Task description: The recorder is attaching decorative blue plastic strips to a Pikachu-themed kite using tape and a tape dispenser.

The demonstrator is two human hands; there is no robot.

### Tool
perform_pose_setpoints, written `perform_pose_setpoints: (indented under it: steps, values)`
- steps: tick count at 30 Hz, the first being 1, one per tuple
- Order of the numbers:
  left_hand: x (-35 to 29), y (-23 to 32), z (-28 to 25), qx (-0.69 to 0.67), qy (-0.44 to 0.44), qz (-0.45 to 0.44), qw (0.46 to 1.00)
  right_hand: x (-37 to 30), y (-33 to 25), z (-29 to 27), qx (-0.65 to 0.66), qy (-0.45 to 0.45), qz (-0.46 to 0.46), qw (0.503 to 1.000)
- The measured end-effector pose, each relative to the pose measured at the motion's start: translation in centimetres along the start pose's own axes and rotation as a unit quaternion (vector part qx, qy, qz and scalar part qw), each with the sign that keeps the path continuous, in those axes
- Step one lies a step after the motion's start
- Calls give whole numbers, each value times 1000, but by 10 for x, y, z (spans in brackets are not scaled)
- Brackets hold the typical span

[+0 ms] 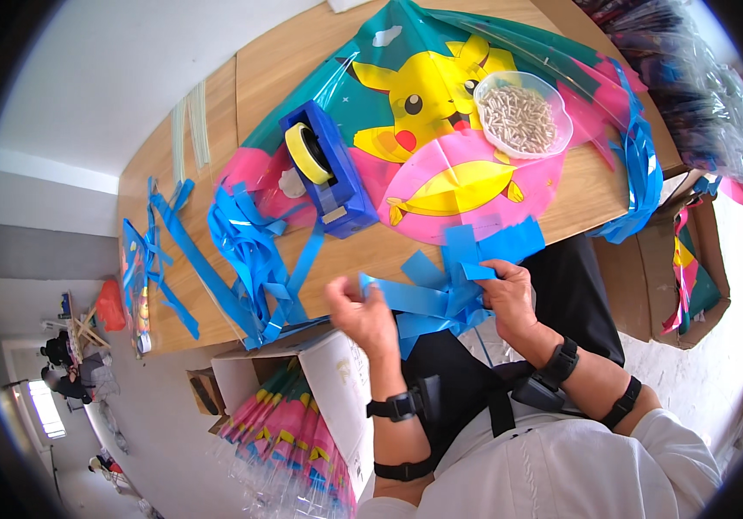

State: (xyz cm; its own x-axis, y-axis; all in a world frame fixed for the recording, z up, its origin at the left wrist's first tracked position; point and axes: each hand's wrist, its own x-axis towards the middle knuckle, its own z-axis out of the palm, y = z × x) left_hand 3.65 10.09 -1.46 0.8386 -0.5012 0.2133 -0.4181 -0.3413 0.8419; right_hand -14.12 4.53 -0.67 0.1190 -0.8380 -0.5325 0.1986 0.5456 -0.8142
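Observation:
My left hand [361, 313] pinches the end of a blue ribbon strip [415, 299] above my lap. To its right, my right hand [512, 298] grips a loose bunch of the same blue strips [467, 268] between thumb and fingers. The strips fan out between both hands at the near table edge. Beyond them a teal and pink kite [436, 104] with a yellow cartoon animal lies spread over the table. A blue tape dispenser [350, 203] with a yellow-edged roll rests on the kite's left part.
A clear bowl [559, 143] of small pale pieces stands on the kite. More blue ribbon [250, 233] lies heaped on the wooden table [207, 203] at left and hangs off at right. Below, cartons [333, 389] hold folded kites [289, 424]. Bagged goods [674, 78] are piled far right.

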Motion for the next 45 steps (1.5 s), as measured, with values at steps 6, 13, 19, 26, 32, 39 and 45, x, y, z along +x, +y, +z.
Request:
perform_pose_setpoints:
  steps: [6,13,19,26,32,39,45]
  values:
    - [6,14,-2,-38,-100,174,979,4,8,6,-46,14,2,999]
    - [-31,43,25,122,-304,341,881,13,19,7,-75,23,-24,997]
    - [-33,40,25,204,-324,355,853,14,20,1,-121,15,-43,992]
    - [-31,40,26,214,-319,358,851,13,19,-2,-142,-7,-78,987]
    - [-30,42,28,212,-328,361,847,17,22,-7,-165,1,-85,983]
    - [-28,40,24,227,-329,360,843,-2,-18,-12,-460,-86,-389,793]
    - [-29,36,29,211,-316,351,856,1,-20,-4,-526,-129,-421,728]
